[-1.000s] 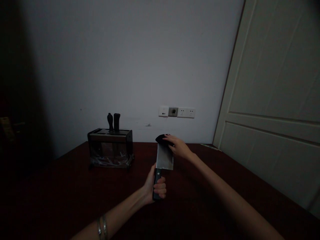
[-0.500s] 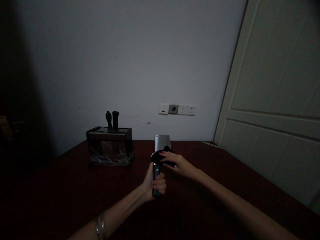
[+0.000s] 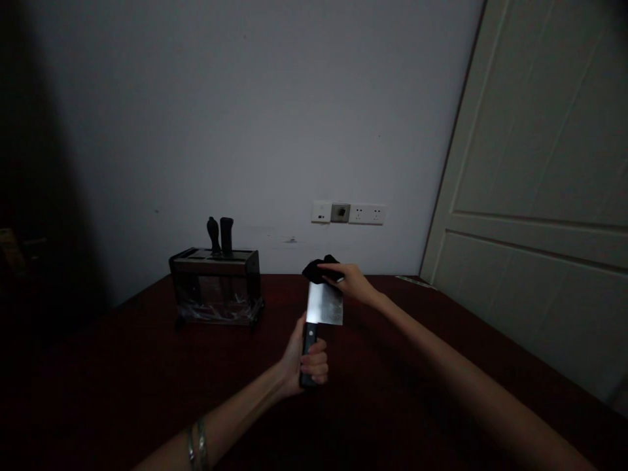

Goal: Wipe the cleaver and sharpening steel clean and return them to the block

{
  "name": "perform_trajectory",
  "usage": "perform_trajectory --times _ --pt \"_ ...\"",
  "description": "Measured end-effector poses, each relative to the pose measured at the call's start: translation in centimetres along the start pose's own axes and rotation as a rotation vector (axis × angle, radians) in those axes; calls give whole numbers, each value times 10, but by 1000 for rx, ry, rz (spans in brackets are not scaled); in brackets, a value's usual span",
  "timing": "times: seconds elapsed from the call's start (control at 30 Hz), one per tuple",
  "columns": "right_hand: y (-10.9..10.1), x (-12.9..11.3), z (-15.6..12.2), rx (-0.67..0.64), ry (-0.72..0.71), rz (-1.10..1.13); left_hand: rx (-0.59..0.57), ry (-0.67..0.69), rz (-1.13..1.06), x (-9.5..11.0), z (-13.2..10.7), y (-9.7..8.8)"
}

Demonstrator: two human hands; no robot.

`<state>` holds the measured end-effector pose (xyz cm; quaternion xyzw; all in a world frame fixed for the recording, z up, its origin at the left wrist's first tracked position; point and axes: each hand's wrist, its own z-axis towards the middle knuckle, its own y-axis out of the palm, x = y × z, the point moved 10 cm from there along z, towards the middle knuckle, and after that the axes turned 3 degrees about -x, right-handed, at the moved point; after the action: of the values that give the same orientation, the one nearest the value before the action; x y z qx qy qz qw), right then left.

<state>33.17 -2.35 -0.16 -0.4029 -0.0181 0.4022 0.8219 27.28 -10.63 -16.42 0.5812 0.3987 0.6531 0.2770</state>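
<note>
A cleaver (image 3: 324, 305) with a broad shiny blade and a dark riveted handle points away from me, blade up. My left hand (image 3: 310, 360) is wrapped round its handle. Black cloth (image 3: 316, 271) lies over the far end of the blade, hiding that tip. My right hand (image 3: 354, 282) presses the cloth there, its fingers closed on it. The lower blade near the handle is bare, with some marks on its right side.
On the left of the dark red table (image 3: 206, 386) stands a knife block (image 3: 216, 265) with clear sides and two black handles sticking up. Wall sockets (image 3: 367, 214) are behind, and a pale panelled door (image 3: 534, 275) is on the right.
My right hand and the black cloth have moved from the blade's handle end up to its far end, baring the lower blade. My left hand keeps its grip, almost unmoved.
</note>
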Motion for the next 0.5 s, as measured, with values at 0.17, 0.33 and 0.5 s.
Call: perform_trajectory --times 0.17,0.33,0.5 --pt "33 -43 -51 -72 -55 152 46 67 79 15 0 -22" --pt "26 -50 -47 -22 -108 154 39 48 170 20 -2 -22" --pt "-20 -9 4 170 -40 15 18 38 146 16 -2 -11"
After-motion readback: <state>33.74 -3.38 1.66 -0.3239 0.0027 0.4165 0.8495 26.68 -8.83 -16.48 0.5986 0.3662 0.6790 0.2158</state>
